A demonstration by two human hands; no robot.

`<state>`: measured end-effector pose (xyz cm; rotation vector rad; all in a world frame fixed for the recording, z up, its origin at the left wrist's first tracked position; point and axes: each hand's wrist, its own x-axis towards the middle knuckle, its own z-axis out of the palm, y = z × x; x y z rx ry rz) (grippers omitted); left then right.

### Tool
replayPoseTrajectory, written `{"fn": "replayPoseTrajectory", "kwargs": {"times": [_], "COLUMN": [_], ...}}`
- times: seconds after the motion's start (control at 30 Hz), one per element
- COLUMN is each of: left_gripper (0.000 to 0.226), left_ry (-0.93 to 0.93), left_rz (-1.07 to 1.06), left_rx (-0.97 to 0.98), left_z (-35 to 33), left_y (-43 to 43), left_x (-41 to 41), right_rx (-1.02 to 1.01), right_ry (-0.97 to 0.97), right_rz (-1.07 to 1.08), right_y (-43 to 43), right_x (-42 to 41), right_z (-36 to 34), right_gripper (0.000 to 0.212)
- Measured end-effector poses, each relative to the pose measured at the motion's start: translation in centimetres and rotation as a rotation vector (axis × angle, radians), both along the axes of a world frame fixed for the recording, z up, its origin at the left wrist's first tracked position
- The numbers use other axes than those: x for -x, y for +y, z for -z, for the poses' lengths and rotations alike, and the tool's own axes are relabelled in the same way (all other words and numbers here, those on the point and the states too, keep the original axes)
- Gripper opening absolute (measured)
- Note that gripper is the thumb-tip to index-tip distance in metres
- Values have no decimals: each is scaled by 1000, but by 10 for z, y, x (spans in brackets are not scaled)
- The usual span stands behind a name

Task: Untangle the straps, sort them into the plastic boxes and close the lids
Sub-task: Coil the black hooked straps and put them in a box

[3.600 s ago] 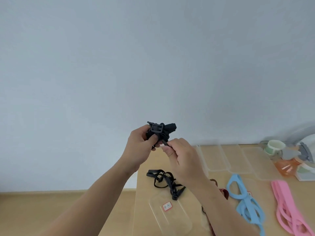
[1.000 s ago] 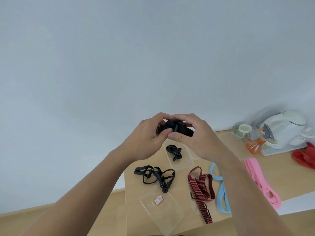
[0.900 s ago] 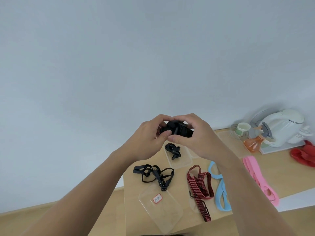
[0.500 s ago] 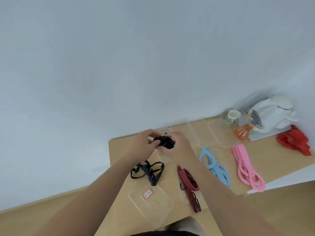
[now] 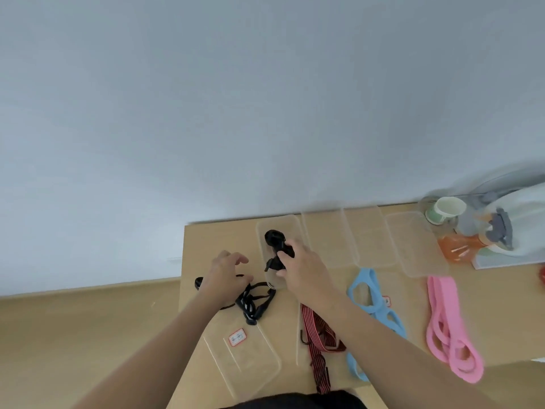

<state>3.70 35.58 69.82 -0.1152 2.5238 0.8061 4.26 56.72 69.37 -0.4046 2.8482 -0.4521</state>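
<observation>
The right grip (image 5: 303, 270) pinches a black strap (image 5: 286, 251) over the leftmost box (image 5: 295, 228) on the worktop (image 5: 206, 246), while the left grip (image 5: 224, 276) hovers released, fingers spread, above a tangle (image 5: 253, 302) beside that box.

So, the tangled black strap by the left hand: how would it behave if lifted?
Probably floppy: the tangled black strap lies in loose, uneven loops on the table. Likely light, since the webbing looks thin. The knotted middle would probably rise as one clump, loops dangling.
</observation>
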Motion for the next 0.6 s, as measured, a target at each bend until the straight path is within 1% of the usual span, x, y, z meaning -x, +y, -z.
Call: {"fn": "replayPoseTrajectory", "kwargs": {"times": [0.07, 0.17, 0.27, 0.37, 0.47, 0.57, 0.6], "left_gripper": [39, 41, 46, 45, 36, 17, 11], "left_ry": [29, 78, 10, -9, 0, -4, -2], "left_rz": [-17, -20, -44, -75, -99, -137, -142], "left_rx": [-15, -91, -143, -112, -85, -59, -38], "left_z": [0, -6, -10, -5, 0, 2, 2], "left_y": [3, 18, 37, 47, 49, 51, 53], "left_x": [-3, 0, 10, 16, 18, 22, 23], "right_rx": [-21, -59, -109, -120, -77, 33, 57], "right_ry": [-38, -62, -80, -59, 3, 43, 40], "right_rz": [-12, -24, -26, 4, 30, 67, 89], "right_y": [4, 7, 3, -2, -4, -3, -3], "right_x": [1, 6, 15, 19, 18, 15, 15], "right_z": [6, 10, 10, 7, 8, 21, 27], "right_gripper": [34, 24, 24, 22, 28, 15, 14]}}
